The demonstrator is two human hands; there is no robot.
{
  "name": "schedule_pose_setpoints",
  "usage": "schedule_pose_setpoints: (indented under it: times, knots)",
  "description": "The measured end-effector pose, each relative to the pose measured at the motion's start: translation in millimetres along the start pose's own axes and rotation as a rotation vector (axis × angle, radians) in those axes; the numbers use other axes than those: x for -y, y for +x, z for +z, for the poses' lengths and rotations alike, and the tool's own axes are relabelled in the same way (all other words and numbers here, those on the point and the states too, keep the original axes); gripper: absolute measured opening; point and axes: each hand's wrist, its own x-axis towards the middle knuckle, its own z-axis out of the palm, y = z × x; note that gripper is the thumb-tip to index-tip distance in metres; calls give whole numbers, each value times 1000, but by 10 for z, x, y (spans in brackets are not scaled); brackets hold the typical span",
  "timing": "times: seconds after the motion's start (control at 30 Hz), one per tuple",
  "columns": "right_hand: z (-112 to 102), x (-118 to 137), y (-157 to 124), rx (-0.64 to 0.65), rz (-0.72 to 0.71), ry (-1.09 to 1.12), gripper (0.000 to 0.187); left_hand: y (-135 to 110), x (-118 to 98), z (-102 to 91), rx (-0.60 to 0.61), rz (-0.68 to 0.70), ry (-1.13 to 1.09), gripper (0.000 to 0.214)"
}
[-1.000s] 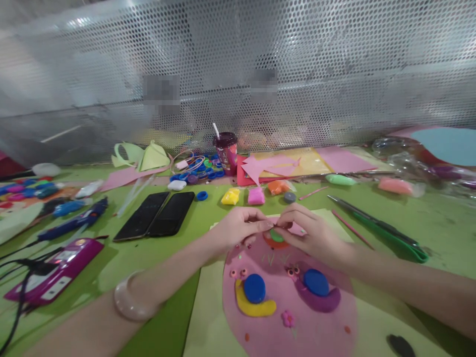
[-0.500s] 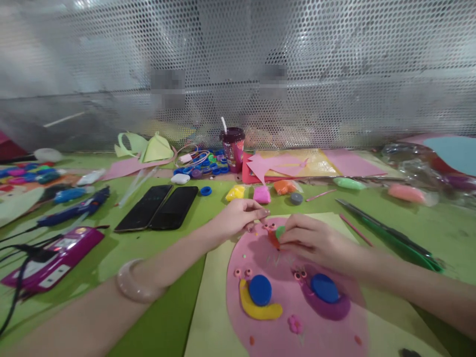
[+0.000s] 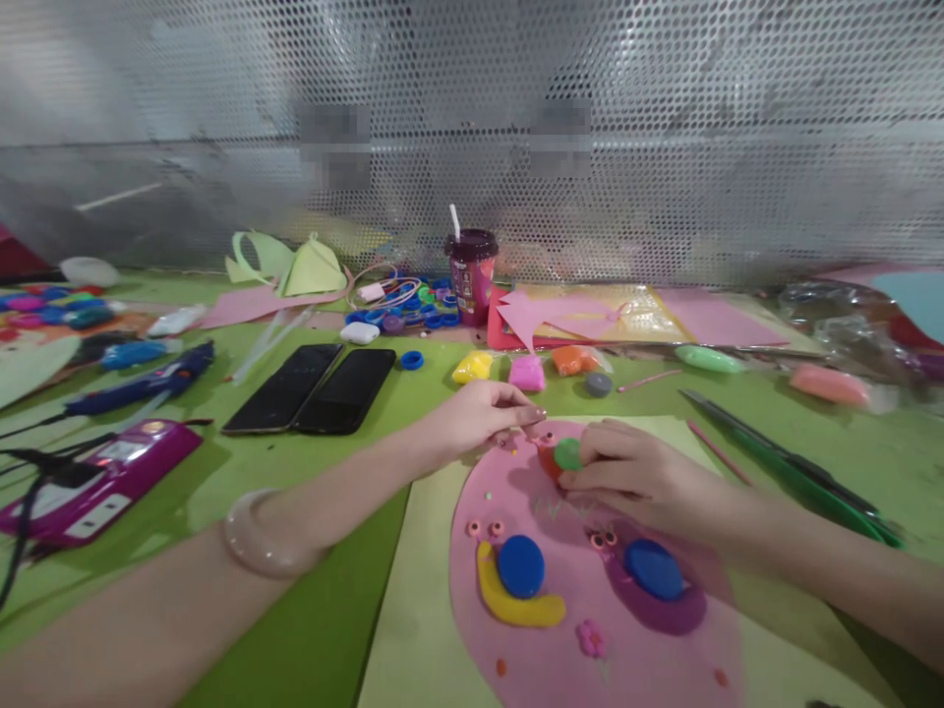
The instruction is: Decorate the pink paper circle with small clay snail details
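Note:
My left hand (image 3: 493,415) is closed in a pinch above the top edge of a pink oval (image 3: 508,644), by the eyes of an orange clay snail (image 3: 551,460). Whatever sits between those fingertips is too small to make out. My right hand (image 3: 638,467) has its fingers closed at the right side of that snail, against its green round shell (image 3: 567,453); the fingers hide part of it. Lower on the oval are a yellow clay snail (image 3: 520,608) and a purple clay snail (image 3: 664,612), each with a blue cap as shell. A pink clay flower (image 3: 591,637) lies between them.
Beyond the sheet lie clay packets in yellow (image 3: 472,367), pink (image 3: 526,373) and orange (image 3: 575,360). A green utility knife (image 3: 796,472) rests at right. Two phones (image 3: 345,391), a glue gun (image 3: 140,382), a magenta power strip (image 3: 103,482) and a lidded cup (image 3: 470,280) stand around.
The view has shifted slightly. My right fingers have moved a little at the orange snail, so more of its green shell shows. My left hand stays pinched by the snail's eyes.

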Motion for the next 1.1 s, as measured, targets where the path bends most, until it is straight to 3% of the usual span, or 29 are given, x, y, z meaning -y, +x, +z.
schedule_pose_setpoints:
  times: [0.83,1.1]
  knots:
    - [-11,1,7,60,-13,-102,27,-69,-120,46,-31,-26,32,16]
    - [18,118,56,57,173,-103,19,-54,-70,32,-20,-4,31,15]
